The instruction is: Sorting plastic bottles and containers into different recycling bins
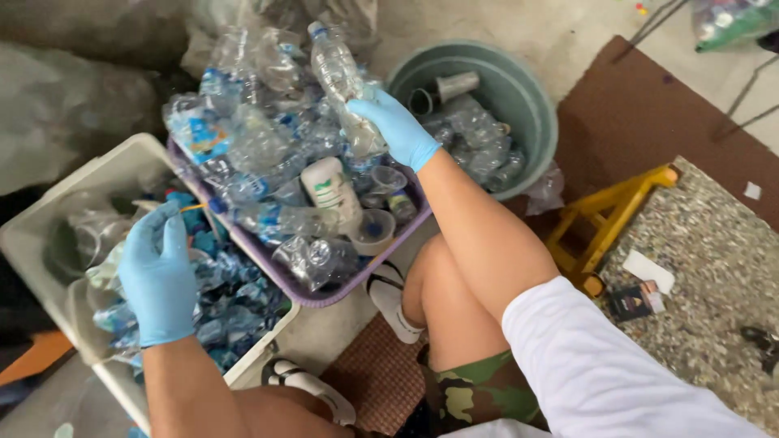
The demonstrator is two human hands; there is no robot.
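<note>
Both my hands wear blue gloves. My right hand point(398, 126) grips a clear crushed plastic bottle point(339, 77) with a blue cap, held above a purple basket point(324, 294) heaped with clear bottles. My left hand point(158, 276) hovers over a white tub point(109, 170), its fingers pinched on a small thin piece near blue bottle labels point(231, 304). A white bottle with a green label point(331, 191) lies in the purple basket beside small clear cups point(372, 231).
A round green bucket point(531, 97) with crushed bottles and cups stands behind the basket. A yellow stool point(604, 215) sits at the right on a brown mat point(641, 113). Large clear bags point(69, 109) lie at the left. My knees and sandalled feet are below.
</note>
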